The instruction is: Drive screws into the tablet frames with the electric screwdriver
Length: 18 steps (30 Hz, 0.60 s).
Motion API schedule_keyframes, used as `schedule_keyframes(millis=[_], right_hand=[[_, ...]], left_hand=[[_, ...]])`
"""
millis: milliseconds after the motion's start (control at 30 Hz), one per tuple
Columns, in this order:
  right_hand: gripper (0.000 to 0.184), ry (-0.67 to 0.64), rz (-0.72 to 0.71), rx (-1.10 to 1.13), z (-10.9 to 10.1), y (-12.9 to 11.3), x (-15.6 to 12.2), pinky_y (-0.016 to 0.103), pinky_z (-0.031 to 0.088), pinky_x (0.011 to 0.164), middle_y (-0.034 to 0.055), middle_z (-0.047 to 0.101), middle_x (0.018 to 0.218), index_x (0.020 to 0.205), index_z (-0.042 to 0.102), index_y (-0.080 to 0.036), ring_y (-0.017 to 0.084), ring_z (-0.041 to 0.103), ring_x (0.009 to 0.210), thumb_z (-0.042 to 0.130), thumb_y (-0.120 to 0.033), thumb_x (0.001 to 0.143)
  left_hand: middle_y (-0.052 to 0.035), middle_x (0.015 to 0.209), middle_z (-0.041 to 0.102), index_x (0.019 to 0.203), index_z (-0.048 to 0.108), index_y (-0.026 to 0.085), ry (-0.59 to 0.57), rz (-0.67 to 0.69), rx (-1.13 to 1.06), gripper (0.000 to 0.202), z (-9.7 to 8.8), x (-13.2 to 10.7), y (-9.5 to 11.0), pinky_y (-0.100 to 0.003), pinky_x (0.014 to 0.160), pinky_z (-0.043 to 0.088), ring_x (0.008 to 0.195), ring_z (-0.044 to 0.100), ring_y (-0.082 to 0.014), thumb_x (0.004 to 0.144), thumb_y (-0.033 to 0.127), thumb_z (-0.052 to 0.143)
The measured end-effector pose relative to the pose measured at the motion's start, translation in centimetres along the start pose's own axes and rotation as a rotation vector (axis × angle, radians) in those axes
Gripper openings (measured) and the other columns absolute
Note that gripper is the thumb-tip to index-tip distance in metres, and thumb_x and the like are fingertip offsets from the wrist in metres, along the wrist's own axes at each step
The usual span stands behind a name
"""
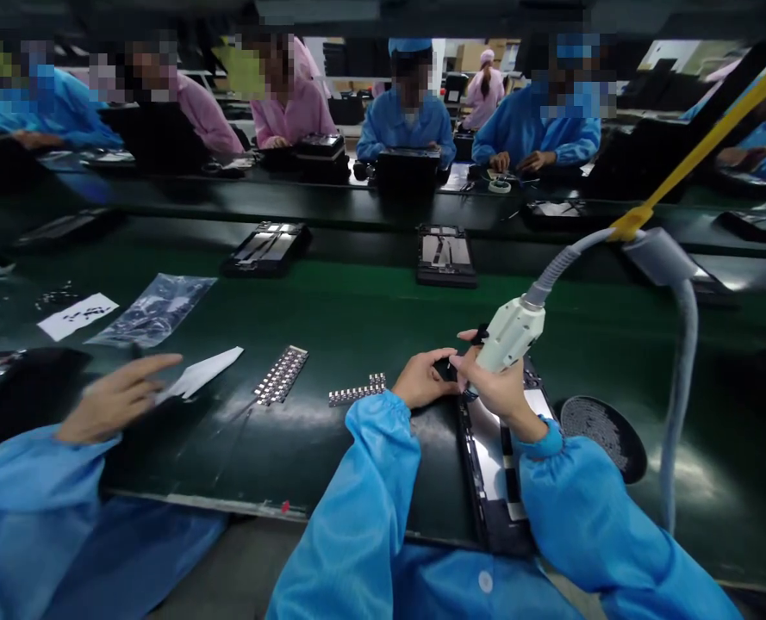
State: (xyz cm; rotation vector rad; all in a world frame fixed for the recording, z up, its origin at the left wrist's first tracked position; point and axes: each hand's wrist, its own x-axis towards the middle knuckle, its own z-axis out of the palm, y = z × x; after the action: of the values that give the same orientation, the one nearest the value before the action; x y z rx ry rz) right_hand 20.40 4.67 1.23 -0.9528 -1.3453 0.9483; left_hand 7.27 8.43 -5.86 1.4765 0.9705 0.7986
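My right hand is wrapped round a white electric screwdriver whose hose rises to a yellow hanger. Its tip points down at the top edge of a dark device chassis lying on the bench in front of me. My left hand rests on the chassis's upper left corner, fingers curled and pressing on it. Both my sleeves are blue.
A round black dish of screws sits right of the chassis. Two strips of small parts lie to the left. A co-worker's hand reaches over white paper. Trays ride the green belt; several people work opposite.
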Motion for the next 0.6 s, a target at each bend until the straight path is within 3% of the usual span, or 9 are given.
schedule_keyframes(millis=[400, 500, 600], right_hand=[[0.033, -0.012, 0.034, 0.016, 0.07, 0.51, 0.03, 0.026, 0.043, 0.045, -0.0097, 0.054, 0.045, 0.101, 0.053, -0.018, 0.012, 0.052, 0.038, 0.07, -0.019, 0.072], [0.03, -0.012, 0.038, -0.002, 0.24, 0.36, -0.17, 0.027, 0.044, 0.045, -0.0085, 0.053, 0.045, 0.099, 0.055, -0.019, 0.013, 0.052, 0.04, 0.07, -0.02, 0.073], [0.015, -0.022, 0.022, -0.043, 0.44, 0.15, -0.45, 0.029, 0.047, 0.049, -0.0058, 0.054, 0.047, 0.081, 0.059, -0.02, 0.013, 0.053, 0.043, 0.071, -0.021, 0.072]], left_hand=[[0.0036, 0.055, 0.06, 0.124, 0.059, 0.012, 0.027, 0.029, 0.025, 0.069, 0.01, -0.29, 0.3, -0.018, 0.049, 0.038, 0.047, 0.053, -0.0094, 0.059, 0.021, 0.08], [-0.0003, 0.065, 0.066, 0.123, 0.06, 0.012, 0.026, 0.042, 0.029, 0.066, 0.06, -0.31, 0.52, -0.02, 0.052, 0.043, 0.052, 0.057, -0.0113, 0.06, 0.021, 0.079], [-0.0055, 0.083, 0.071, 0.118, 0.064, 0.015, 0.046, 0.058, 0.011, 0.06, 0.11, -0.29, 0.8, -0.022, 0.059, 0.048, 0.063, 0.062, -0.0137, 0.06, 0.02, 0.078]])
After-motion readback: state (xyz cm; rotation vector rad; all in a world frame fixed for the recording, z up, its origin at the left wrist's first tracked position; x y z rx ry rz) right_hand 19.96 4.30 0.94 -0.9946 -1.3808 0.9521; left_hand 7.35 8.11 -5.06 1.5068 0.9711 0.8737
